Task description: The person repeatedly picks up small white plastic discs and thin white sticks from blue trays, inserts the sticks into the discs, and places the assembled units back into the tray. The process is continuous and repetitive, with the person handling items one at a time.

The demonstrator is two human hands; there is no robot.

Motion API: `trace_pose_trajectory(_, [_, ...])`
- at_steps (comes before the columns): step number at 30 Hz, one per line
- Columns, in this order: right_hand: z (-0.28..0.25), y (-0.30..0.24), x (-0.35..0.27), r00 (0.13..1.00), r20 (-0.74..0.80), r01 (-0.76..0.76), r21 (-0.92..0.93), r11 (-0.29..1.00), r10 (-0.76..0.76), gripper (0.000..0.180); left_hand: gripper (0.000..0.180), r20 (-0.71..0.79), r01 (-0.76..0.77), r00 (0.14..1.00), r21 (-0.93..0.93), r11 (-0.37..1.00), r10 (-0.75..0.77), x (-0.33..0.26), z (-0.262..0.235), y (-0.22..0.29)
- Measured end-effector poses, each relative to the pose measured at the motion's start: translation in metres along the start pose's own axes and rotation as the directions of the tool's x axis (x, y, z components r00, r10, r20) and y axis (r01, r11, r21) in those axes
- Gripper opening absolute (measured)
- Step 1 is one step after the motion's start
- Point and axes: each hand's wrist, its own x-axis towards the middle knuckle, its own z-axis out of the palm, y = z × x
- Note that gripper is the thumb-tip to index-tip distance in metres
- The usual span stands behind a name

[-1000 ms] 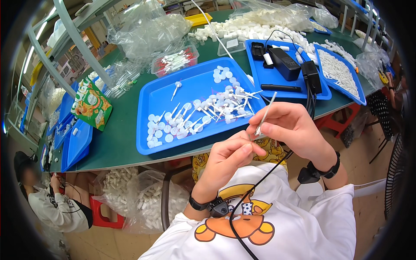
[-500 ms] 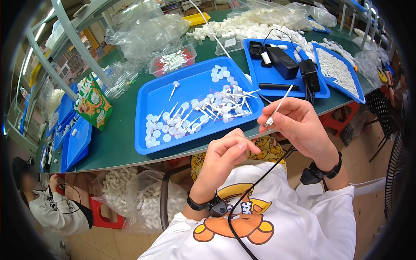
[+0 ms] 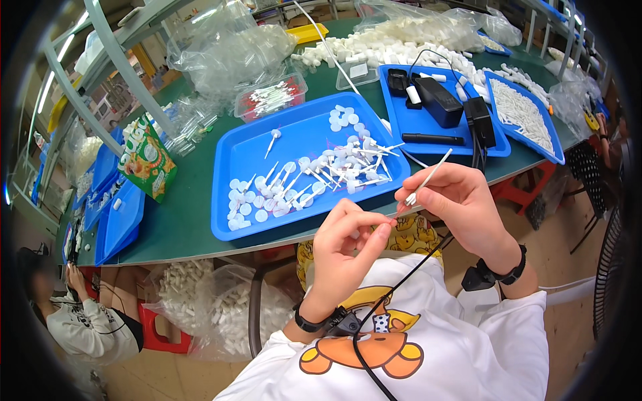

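Observation:
My right hand pinches a thin white stick that slants up to the right. My left hand is raised beside it, with thumb and forefinger closed on something tiny at the stick's lower end. Both hands hover over the near edge of the green table. Just beyond them lies a large blue tray with several white round caps and white sticks with round heads.
A second blue tray holds black devices and a cable. A third blue tray holds white sticks. Clear bags, a red-lined clear box, a green snack bag and stacked blue trays stand left. Another person sits lower left.
Both hands have drawn nearer to my body and closer together. The stick has tilted, and my left fingers now meet its lower end.

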Motion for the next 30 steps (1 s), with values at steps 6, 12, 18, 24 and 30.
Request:
trace_pose_trajectory(6, [0.0, 0.001, 0.001, 1.0, -0.016, 0.009, -0.06, 0.998, -0.01, 0.014, 0.01, -0.013, -0.009, 1.0, 0.064, 0.998, 0.01, 0.0, 0.003, -0.003])
trace_pose_trajectory(12, [-0.007, -0.002, 0.002, 1.0, 0.014, 0.029, -0.122, 0.992, -0.027, 0.011, 0.023, 0.096, 0.113, 0.989, -0.009, 0.994, -0.112, 0.003, -0.005, -0.009])
trace_pose_trajectory(18, [-0.012, -0.005, 0.0, 0.994, -0.058, 0.082, -0.126, 0.989, -0.09, 0.01, 0.054, 0.21, 0.255, 0.959, -0.362, 0.896, -0.188, 0.008, -0.013, -0.008])
trace_pose_trajectory(24, [-0.008, -0.005, -0.008, 0.973, -0.011, 0.228, -0.142, 0.963, -0.231, 0.017, 0.052, 0.242, 0.217, 0.963, -0.412, 0.885, -0.123, 0.009, -0.019, 0.006])
trace_pose_trajectory(30, [0.002, -0.012, -0.016, 0.897, 0.154, 0.442, -0.366, 0.819, -0.415, 0.027, 0.04, 0.221, 0.137, 0.975, -0.502, 0.854, -0.026, 0.003, -0.022, 0.002])
